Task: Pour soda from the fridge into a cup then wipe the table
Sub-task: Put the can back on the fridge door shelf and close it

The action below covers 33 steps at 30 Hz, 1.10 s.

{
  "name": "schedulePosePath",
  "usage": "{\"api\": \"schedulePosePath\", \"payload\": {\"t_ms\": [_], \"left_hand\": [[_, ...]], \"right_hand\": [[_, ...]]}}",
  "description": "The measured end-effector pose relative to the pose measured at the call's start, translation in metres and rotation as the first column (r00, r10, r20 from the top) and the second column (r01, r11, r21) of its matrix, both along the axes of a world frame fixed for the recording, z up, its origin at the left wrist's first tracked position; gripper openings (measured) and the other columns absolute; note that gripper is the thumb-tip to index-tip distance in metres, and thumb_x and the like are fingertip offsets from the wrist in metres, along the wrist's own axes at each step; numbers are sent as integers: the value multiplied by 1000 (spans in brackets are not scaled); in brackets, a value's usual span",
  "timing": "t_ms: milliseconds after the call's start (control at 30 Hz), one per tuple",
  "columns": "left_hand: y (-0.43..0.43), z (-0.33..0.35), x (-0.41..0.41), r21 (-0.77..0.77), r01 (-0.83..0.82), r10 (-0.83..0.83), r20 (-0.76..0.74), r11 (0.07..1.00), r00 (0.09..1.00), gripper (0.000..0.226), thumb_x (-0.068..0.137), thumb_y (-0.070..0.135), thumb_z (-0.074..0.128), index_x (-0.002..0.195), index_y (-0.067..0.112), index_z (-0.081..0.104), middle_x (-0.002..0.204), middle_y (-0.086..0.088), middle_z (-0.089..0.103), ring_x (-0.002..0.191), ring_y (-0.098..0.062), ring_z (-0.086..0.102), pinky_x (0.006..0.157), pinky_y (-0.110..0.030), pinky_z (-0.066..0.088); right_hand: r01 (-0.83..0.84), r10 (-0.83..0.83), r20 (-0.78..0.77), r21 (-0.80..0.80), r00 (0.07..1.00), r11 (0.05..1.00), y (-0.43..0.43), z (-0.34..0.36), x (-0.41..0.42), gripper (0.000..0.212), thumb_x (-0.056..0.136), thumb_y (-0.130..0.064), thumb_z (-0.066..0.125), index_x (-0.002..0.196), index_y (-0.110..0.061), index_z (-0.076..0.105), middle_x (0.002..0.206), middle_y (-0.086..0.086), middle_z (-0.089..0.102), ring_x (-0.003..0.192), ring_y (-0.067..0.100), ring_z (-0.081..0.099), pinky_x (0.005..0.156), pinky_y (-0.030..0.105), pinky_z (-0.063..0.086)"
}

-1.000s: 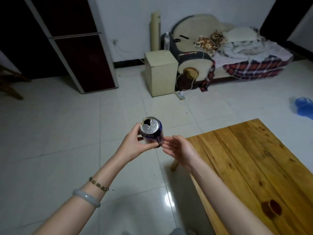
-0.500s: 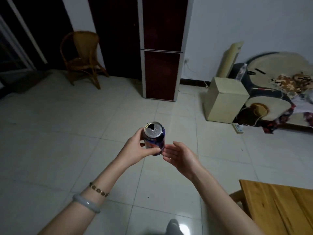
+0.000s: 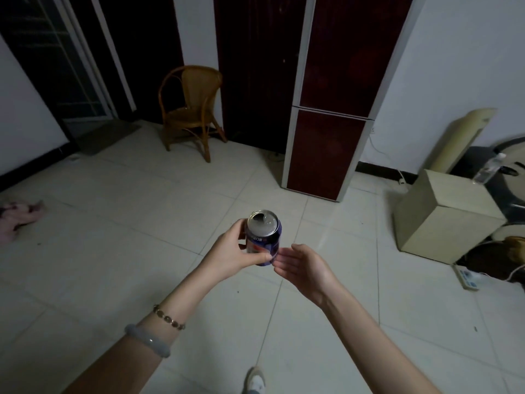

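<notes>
The left hand (image 3: 235,251) grips the round blue metal soda can (image 3: 262,237), which stands almost upright out in front; the right hand (image 3: 304,265) lies open just beside its bottom, holding nothing; the can's top hole is open (the soda inside is too dark to see); no cup shows.

Wicker chair (image 3: 190,109) at back wall, beside dark doorway. Pink cloth (image 3: 20,216) on tiled floor (image 3: 113,251), far left. Beige box (image 3: 446,214) at right; power strip (image 3: 466,277) near it; plastic bottle (image 3: 488,169) behind.
</notes>
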State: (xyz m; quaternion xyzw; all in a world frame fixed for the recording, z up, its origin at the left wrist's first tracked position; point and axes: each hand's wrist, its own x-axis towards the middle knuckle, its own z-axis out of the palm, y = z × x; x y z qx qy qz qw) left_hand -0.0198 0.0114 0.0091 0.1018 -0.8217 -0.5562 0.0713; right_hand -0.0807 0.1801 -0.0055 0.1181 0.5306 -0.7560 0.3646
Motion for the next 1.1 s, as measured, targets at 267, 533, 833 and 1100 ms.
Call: {"api": "schedulePosePath", "payload": {"t_ms": [267,533,833,1100], "left_hand": [[-81,13,-107,14,-15,15,4,1000,1000,72,47,49,79,114,35,53,110,19,62,104,-3,57,87,-28,50],[-166,9,-212,0,43,-43,19,999,999,63,58,33,86,111,34,53,108,21,61,104,-1,56,85,-22,47],[-288,19,-365,-54,182,-181,24,982,983,66,52,41,83,111,31,55,109,17,63,104,-3,57,91,-37,51],[-370,28,-480,-62,280,-278,41,958,960,66,56,35,86,114,28,55,110,15,63,105,-4,57,89,-27,48]], "right_hand": [[-50,52,-52,35,997,998,-79,19,-111,29,95,-18,40,97,5,58,88,20,62,82,27,59,84,35,49],[-102,110,-89,85,990,991,-156,17,-210,31,96,-19,39,97,4,60,90,20,61,87,27,57,84,34,49],[-48,73,-157,155,985,987,-268,24,-339,31,97,-20,37,97,-2,62,102,17,65,101,28,59,88,33,48],[12,51,-239,255,970,967,-343,31,-434,25,93,-15,42,97,-6,65,110,17,65,106,27,60,91,34,48]]}}
